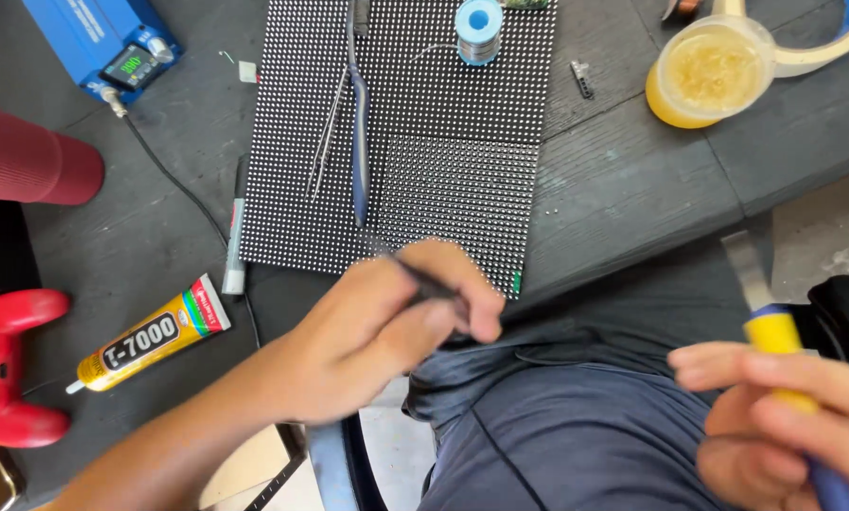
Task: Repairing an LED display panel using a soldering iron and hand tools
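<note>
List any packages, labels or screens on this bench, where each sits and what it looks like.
Glue tube: lower left, lying slanted; yellow with a black label band, red and green stripes, clear nozzle.
Blue box: top left corner; small dark screen with green lit digits.
Round tub: top right; translucent lid over yellow contents.
Solder spool: top centre on the dotted panel; blue.

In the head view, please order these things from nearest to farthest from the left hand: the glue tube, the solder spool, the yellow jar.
From the left hand:
1. Glue tube, on the table to its left.
2. Solder spool, straight beyond it, on the far edge of the dotted panel.
3. Yellow jar, far off to the upper right.
</note>
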